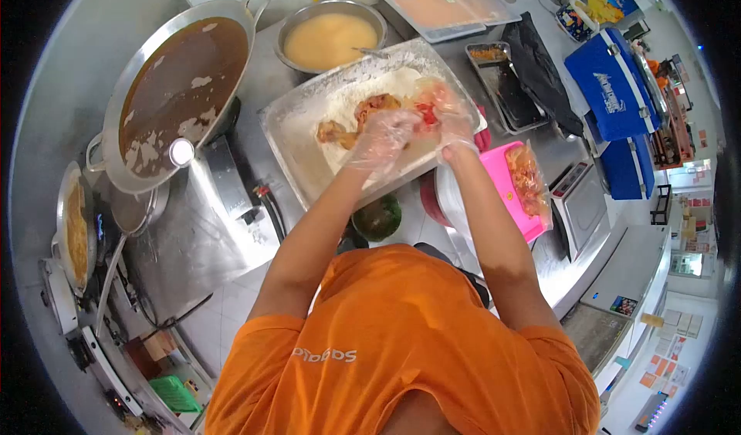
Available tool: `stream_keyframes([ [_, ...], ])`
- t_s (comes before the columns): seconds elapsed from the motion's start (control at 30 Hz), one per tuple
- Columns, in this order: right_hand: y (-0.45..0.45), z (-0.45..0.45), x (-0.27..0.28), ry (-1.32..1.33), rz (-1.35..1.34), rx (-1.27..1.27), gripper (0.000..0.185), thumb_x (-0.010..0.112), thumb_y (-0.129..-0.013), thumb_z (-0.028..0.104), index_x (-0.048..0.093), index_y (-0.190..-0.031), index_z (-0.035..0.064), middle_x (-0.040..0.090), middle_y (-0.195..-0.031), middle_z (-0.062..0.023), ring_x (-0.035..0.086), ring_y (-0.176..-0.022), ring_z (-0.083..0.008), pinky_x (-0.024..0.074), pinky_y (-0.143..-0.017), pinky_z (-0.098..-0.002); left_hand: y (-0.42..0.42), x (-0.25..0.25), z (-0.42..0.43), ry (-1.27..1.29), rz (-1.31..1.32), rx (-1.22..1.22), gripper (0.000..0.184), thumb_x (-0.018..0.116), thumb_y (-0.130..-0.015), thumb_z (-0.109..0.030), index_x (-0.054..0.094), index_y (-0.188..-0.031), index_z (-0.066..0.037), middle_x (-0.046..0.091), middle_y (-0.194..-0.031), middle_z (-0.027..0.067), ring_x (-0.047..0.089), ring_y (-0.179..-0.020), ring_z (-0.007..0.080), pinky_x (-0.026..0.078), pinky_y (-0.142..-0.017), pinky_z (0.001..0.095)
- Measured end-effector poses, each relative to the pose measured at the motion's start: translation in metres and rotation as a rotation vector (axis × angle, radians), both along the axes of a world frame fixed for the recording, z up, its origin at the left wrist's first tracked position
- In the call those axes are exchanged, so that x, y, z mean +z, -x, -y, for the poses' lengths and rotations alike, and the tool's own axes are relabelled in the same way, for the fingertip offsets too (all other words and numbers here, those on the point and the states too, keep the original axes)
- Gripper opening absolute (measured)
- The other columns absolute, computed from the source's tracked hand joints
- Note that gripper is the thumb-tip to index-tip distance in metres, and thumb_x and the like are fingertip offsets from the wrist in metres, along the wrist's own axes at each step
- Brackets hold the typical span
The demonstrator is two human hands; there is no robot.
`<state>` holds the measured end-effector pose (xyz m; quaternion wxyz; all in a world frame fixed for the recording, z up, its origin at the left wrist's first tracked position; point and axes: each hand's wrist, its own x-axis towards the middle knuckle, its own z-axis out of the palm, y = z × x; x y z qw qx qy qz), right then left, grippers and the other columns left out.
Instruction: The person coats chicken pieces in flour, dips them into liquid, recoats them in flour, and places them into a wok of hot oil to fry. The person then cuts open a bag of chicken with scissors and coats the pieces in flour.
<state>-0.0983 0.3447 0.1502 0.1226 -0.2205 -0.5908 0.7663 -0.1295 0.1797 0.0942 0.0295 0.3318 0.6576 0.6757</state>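
Both my hands wear clear plastic gloves above a metal tray [289, 157] of white flour [340, 111]. My right hand [457, 126] is closed on a clear plastic bag [434, 95] with reddish contents, at the tray's right side. From the left, my left hand [384, 135] reaches the same bag, its fingers closed at the bag's near edge; the glove partly hides the grip. Just beyond my left hand, a coated chicken piece [374, 106] lies in the flour. Another chicken piece [333, 132] lies to its left.
A large pan of brown oil [185, 72] stands at left. Behind the tray are a bowl of pale liquid [332, 40] and a lidded container [444, 6]. To the right are a pink board [505, 176] with bagged meat [526, 179], a scale [579, 203] and a black tray [509, 95].
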Motion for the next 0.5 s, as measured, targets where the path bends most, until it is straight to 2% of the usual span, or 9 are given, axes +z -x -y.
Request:
stream_keyframes([
  [0.1,-0.061,-0.03,-0.011,0.126,-0.083,-0.011,0.035,0.063,-0.098,0.013,0.059,-0.131,0.0077,0.063,-0.124,-0.008,0.06,-0.12,-0.0231,0.0549,-0.098,-0.0375,-0.025,0.006,0.044,0.118,0.0,0.243,0.021,0.06,-0.09,0.002,0.072,-0.108,-0.004,0.07,-0.088,0.0045,0.064,-0.085,0.0152,0.053,-0.076,0.0297],
  [0.17,-0.117,-0.039,-0.009,0.037,-0.102,-0.031,0.034,0.063,-0.098,0.017,0.06,-0.13,0.0076,0.063,-0.125,-0.0084,0.059,-0.12,-0.0234,0.0542,-0.095,-0.0374,-0.048,0.017,0.075,0.314,0.257,0.405,0.019,0.063,-0.097,-0.012,0.071,-0.11,-0.001,0.072,-0.098,0.0079,0.065,-0.092,0.0168,0.053,-0.083,0.0315],
  [0.23,-0.171,-0.06,-0.044,-0.444,0.093,0.041,0.036,0.064,-0.096,0.02,0.059,-0.13,0.0084,0.063,-0.117,-0.0076,0.062,-0.108,-0.0202,0.0549,-0.084,-0.0362,-0.059,-0.026,0.091,0.141,0.192,0.562,0.023,0.063,-0.088,0.002,0.068,-0.11,-0.003,0.068,-0.099,0.0065,0.064,-0.093,0.0162,0.053,-0.085,0.0301],
  [0.33,-0.226,-0.046,-0.108,-1.343,-0.035,-0.032,0.041,0.064,-0.091,0.019,0.057,-0.131,0.0097,0.061,-0.108,-0.0064,0.061,-0.096,-0.0199,0.0537,-0.075,-0.0358,-0.078,-0.044,0.107,0.379,0.115,0.758,0.026,0.066,-0.087,0.001,0.066,-0.112,-0.003,0.067,-0.102,0.0083,0.063,-0.097,0.0178,0.051,-0.089,0.0306],
  [0.37,-0.233,-0.041,-0.144,-0.628,0.009,0.035,0.045,0.066,-0.091,0.023,0.055,-0.133,0.0082,0.06,-0.111,-0.0098,0.06,-0.1,-0.0248,0.0529,-0.08,-0.0376,-0.086,-0.047,0.107,0.439,0.083,0.803,0.027,0.067,-0.086,0.001,0.065,-0.112,-0.002,0.067,-0.103,0.0088,0.063,-0.098,0.0185,0.05,-0.09,0.031],
  [0.4,-0.239,-0.027,-0.178,-0.561,0.064,0.08,0.05,0.065,-0.092,0.026,0.051,-0.136,0.0079,0.056,-0.117,-0.0122,0.057,-0.105,-0.0263,0.052,-0.084,-0.0383,-0.093,-0.033,0.101,0.466,0.037,0.818,0.027,0.068,-0.086,0.0,0.064,-0.113,-0.002,0.067,-0.104,0.0093,0.062,-0.098,0.0194,0.05,-0.091,0.0319],
  [0.43,-0.244,-0.011,-0.224,-0.61,0.128,0.138,0.055,0.065,-0.093,0.028,0.046,-0.14,0.0076,0.052,-0.123,-0.0146,0.055,-0.111,-0.0278,0.0511,-0.087,-0.039,-0.096,-0.023,0.096,0.495,-0.008,0.823,0.028,0.068,-0.085,-0.001,0.064,-0.113,-0.002,0.067,-0.104,0.0097,0.062,-0.099,0.0203,0.049,-0.092,0.0327],
  [0.5,-0.256,0.015,-0.342,-0.912,0.272,0.363,0.065,0.064,-0.095,0.033,0.037,-0.147,0.007,0.045,-0.136,-0.0194,0.05,-0.121,-0.0308,0.0492,-0.094,-0.0403,-0.105,-0.023,0.088,0.429,0.129,0.821,0.029,0.067,-0.091,-0.004,0.061,-0.119,-0.003,0.063,-0.115,0.0107,0.059,-0.107,0.0195,0.048,-0.095,0.035],
])
